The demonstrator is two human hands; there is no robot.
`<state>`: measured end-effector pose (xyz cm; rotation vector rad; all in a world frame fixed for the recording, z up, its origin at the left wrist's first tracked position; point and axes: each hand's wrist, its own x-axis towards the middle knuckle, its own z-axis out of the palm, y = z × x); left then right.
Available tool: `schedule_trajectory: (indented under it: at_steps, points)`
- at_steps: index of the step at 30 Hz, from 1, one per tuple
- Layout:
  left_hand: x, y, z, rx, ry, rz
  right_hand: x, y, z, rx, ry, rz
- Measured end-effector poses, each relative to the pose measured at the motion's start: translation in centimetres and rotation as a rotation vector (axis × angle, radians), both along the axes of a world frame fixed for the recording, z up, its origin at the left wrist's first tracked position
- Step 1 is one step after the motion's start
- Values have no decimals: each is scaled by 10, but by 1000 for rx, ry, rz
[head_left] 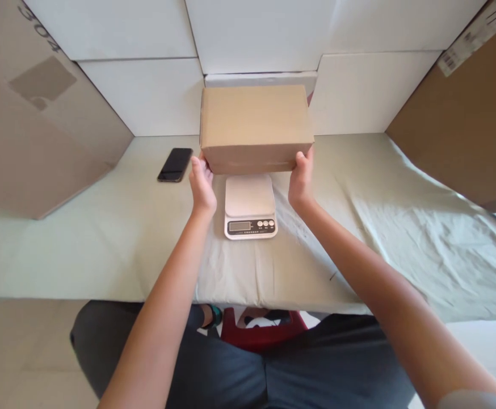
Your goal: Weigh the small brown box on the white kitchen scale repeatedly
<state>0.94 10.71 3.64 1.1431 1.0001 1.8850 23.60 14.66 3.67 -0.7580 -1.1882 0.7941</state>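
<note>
A closed brown cardboard box (254, 125) is held between both hands at the far middle of the table. My left hand (202, 184) grips its lower left corner and my right hand (301, 179) grips its lower right corner. Just under the box's near edge lies a small white digital kitchen scale (250, 205) with a dark display and three buttons facing me. I cannot tell whether the box touches the scale's platform or hovers just above it.
A black phone (175, 165) lies flat to the left of the box. A pale green cloth (401, 227) covers the table. White boxes (146, 91) line the back; large brown cartons (39, 113) stand left and right (465, 125). A red stool (260, 332) shows below the table's edge.
</note>
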Motion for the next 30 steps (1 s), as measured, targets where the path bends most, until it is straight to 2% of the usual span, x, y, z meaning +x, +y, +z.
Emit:
schedule_trajectory:
  at_steps: [5,8,11,16,21,30]
  points:
    - [-10,43,-33,-92,-14,-16,-14,28,-22,-108,80,84]
    - [-19,54,-52,-150,-22,-27,-17,32,-32,-162,69,119]
    - [-27,60,-62,-178,-62,-34,-17,37,-37,-179,52,160]
    - [-30,65,-62,-227,-125,-42,-17,44,-41,-261,98,186]
    - [-27,64,-57,-248,-155,-10,-17,42,-40,-246,65,185]
    - [-25,61,-55,-221,-116,-39,-15,39,-40,-246,-11,168]
